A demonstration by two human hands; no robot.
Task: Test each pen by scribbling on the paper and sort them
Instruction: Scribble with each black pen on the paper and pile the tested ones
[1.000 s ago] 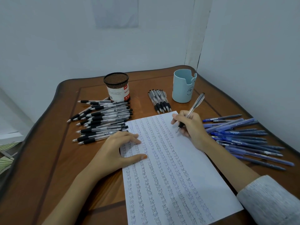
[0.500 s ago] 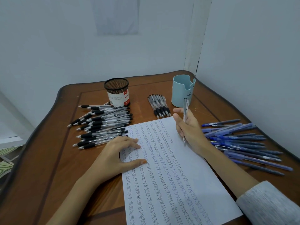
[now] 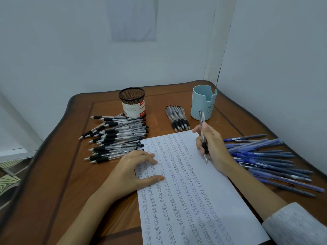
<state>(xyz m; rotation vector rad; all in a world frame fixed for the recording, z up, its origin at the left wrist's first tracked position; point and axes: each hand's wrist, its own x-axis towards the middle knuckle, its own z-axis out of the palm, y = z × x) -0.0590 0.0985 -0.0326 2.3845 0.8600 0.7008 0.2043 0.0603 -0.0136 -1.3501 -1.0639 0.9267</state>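
A white sheet of paper (image 3: 192,191) covered with rows of scribbles lies on the wooden table (image 3: 58,174). My left hand (image 3: 131,172) rests on the sheet's left edge, fingers spread. My right hand (image 3: 212,145) grips a clear pen with a black grip (image 3: 202,133), held nearly upright with its tip just over the paper's upper right part. A heap of black-grip pens (image 3: 116,138) lies left of the paper. A small row of black-grip pens (image 3: 177,120) lies beyond the paper. A pile of blue pens (image 3: 269,161) lies to the right.
A black mesh pen cup with a white and red label (image 3: 132,104) stands at the back, left of centre. A light blue holder (image 3: 203,105) stands at the back right. White walls close in behind and on the right, near the table edge.
My right hand turned the pen from a slanted writing hold to nearly upright and drew it down the right side of the paper. The view tilted lower. My left hand stayed on the sheet.
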